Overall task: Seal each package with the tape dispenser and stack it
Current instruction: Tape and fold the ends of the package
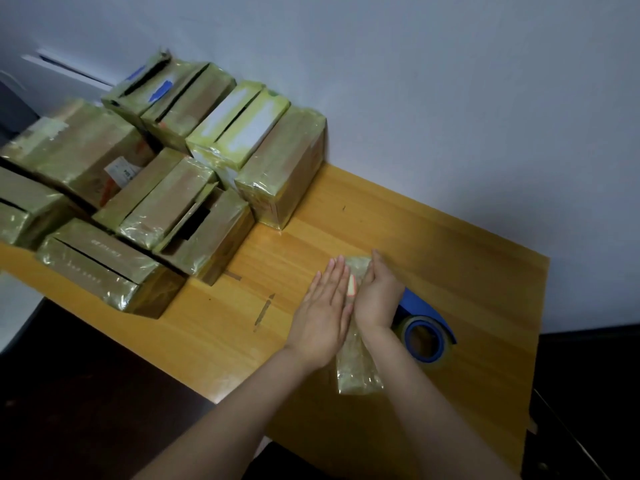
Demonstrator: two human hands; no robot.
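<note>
I am looking down at a honey-coloured wooden tabletop [460, 271] that stands against a pale grey-white wall [450, 98].

Near the middle of the table lies a long, narrow package wrapped in glossy yellowish clear tape [356, 372]. It runs from near to far and sits between my two hands. My left hand [323, 317] is flat, its fingers [334, 275] straight and together, resting along the package's left side. My right hand [377, 296] lies against the right side with its palm turned toward the left hand, its fingers stretched out toward the far end and slightly blurred. Neither hand curls round the package; both lie loose and flat against it. The package's far tip shows just past my fingertips, and its near end sticks out below my wrists. A small orange-pink patch on the package shows in the gap between my palms.

Just right of my right wrist, partly hidden behind it, a blue tape dispenser with a roll of clear tape on a blue core [426, 336] lies on the table. Neither hand touches it.

On the far left of the table stands a crowded group of brown cardboard boxes covered in shiny yellowish tape [173, 174], well apart from my hands. Some rest on others, and several show dark open slits along their tops.
</note>
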